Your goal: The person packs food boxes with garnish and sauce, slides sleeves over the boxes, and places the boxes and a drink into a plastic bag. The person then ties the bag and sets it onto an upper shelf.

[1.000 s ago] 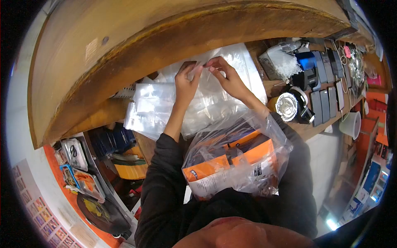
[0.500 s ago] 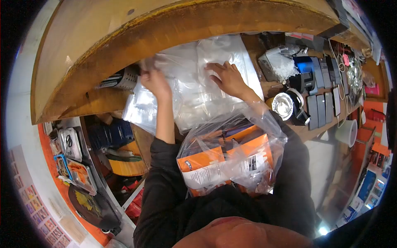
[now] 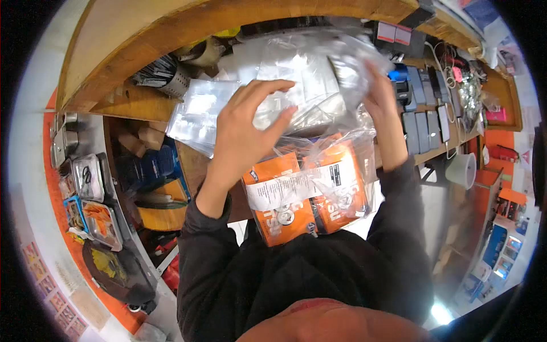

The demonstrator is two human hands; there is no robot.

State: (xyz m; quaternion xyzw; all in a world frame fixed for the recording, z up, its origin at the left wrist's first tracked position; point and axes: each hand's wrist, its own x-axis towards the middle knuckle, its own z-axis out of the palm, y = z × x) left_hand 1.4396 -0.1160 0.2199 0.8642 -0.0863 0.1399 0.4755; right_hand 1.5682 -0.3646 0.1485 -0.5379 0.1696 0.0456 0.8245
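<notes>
My left hand [image 3: 250, 128] is open above the clear plastic sheets, its thumb and fingers spread with nothing between them. On the right, my right hand [image 3: 379, 94] is blurred by motion and closed on a crumpled clear plastic bag [image 3: 348, 71]. Flat plastic sheets [image 3: 296, 62] lie on the table beyond my hands, with a smaller stack of clear bags [image 3: 199, 111] at their left. Close to my body, orange packs [image 3: 285, 219] with white labels rest inside a clear plastic bag.
Rows of phones [image 3: 421, 131] lie at the right, near cables and a white bin [image 3: 461, 171]. A perforated metal holder [image 3: 174, 82] stands at the left back. Trays [image 3: 88, 176] and a black pan [image 3: 117, 273] are at far left. A curved wooden edge [image 3: 228, 14] runs overhead.
My left hand has come nearer and opened. My right hand has moved right and now has crumpled plastic in it. The orange packs show more of their fronts. The view has shifted.
</notes>
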